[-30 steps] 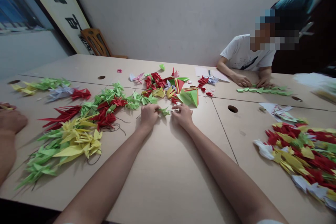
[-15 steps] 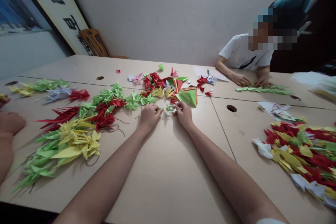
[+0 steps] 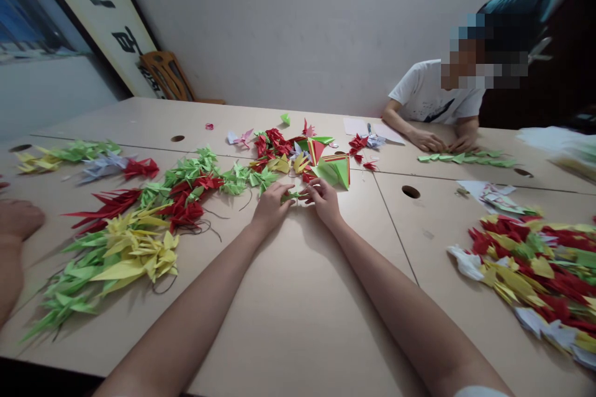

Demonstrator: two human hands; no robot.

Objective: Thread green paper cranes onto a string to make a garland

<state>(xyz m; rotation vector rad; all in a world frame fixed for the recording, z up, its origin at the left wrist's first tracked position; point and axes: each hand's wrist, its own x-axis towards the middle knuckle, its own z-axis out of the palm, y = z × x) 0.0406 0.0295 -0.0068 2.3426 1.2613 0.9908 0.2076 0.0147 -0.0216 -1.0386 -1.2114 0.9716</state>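
The small light-green folded-paper piece (image 3: 293, 195) is between your hands, at or just above the pale, flat-topped table (image 3: 298, 322). Your left hand (image 3: 272, 203) has thumb and fingers pinched on its left end; your right hand (image 3: 325, 201) has bent fingertips at its right end, but I cannot tell whether they grip it. The thin paper could crease or tear if your hands pull unevenly, and a loose pinch could let it drop. Just beyond your left hand, a cluster of pointed light-green paper folds (image 3: 262, 181) is near enough for your knuckles to knock. Farther left of that hand, a thin dark thread (image 3: 205, 231) could snag your wrist if the arm sweeps that way. Just beyond your right hand, a stack of green, red and yellow folded paper (image 3: 333, 172) could slide if bumped. As for containers, well to the right of your right hand lies a translucent whitish plastic sheet or bag (image 3: 554, 141); blur hides whether the yellowish stuff at its edge is inside
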